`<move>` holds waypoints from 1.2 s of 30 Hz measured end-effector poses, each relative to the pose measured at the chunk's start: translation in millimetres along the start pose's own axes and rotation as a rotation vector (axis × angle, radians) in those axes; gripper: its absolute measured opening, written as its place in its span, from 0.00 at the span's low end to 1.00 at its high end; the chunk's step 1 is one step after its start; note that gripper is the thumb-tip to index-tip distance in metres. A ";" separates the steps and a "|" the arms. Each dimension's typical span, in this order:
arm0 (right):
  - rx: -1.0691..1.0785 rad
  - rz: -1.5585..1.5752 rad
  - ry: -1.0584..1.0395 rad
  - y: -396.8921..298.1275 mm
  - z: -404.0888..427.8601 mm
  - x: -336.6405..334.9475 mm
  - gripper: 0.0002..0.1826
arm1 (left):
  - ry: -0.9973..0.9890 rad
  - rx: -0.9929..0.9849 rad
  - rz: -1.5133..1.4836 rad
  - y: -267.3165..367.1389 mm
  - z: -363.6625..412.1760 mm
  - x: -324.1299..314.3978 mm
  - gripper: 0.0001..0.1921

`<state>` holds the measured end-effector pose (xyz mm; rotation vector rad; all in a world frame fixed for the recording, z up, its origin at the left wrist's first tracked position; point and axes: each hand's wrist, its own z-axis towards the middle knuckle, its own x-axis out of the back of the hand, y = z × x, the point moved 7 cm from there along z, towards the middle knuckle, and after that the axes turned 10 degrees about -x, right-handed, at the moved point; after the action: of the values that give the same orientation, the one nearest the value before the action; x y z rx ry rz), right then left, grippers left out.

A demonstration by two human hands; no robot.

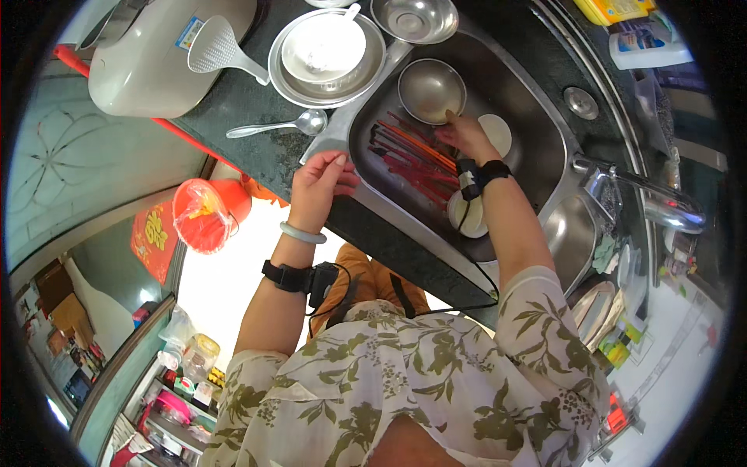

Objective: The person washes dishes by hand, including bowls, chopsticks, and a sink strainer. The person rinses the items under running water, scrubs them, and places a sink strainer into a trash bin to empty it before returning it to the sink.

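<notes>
My right hand (467, 138) reaches into the stainless steel sink (531, 128), its thumb and fingers on the rim of a metal bowl (432, 90). Beneath and beside that hand lie many red and orange chopsticks (408, 152) on the sink floor. A small white bowl (496, 133) rests just right of the hand, and pale bowls (467, 215) sit below the wrist, partly hidden by it. My left hand (327, 178) hovers at the sink's near left edge with loosely curled fingers and holds nothing. A metal spoon (303, 123) lies on the counter above it.
On the dark counter (248, 154) stand a metal basin (277, 73) holding a white bowl (324, 46), a slotted ladle (216, 46) and another metal bowl (415, 20). The faucet (671, 204) is at right, beside a smaller basin (569, 233). A red bucket (233, 201) stands lower left.
</notes>
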<state>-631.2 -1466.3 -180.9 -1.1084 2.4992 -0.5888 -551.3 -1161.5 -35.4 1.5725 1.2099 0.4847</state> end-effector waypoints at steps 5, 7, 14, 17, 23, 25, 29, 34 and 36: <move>0.201 -1.013 -0.114 24.3 18.2 25.6 0.23 | -0.011 -0.003 -0.012 -2.1 2.3 -5.0 0.09; 0.245 -1.324 -0.105 34.0 -3.4 0.5 0.24 | 0.019 -0.002 -0.014 -4.2 0.2 1.8 0.09; 0.400 -1.913 0.010 75.2 -37.6 -37.0 0.16 | 0.002 -0.024 -0.010 -4.5 1.7 0.7 0.09; 0.394 -1.718 0.117 70.7 -51.2 -43.6 0.13 | 0.008 -0.031 -0.002 -2.9 -0.2 3.5 0.09; 0.230 -1.587 0.244 61.4 -6.3 -16.7 0.14 | 0.014 -0.033 0.001 -2.7 -1.0 3.9 0.09; 0.224 -1.676 0.236 75.1 24.0 11.7 0.14 | -0.008 -0.032 0.003 -2.0 0.7 -2.8 0.09; 0.040 -1.733 0.056 61.4 3.0 -12.2 0.17 | 0.024 -0.035 0.012 -1.6 -1.1 1.8 0.09; 0.129 -1.725 0.011 36.9 -27.3 -19.1 0.19 | 0.028 -0.056 0.021 -0.1 -0.4 2.2 0.09; 0.154 -1.721 -0.010 34.5 -27.4 -13.0 0.19 | 0.028 -0.052 0.006 0.1 -0.9 -0.5 0.09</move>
<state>-656.9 -1429.1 -172.9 -2.8856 0.8289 -1.0234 -552.2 -1161.5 -34.9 1.5302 1.2048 0.5399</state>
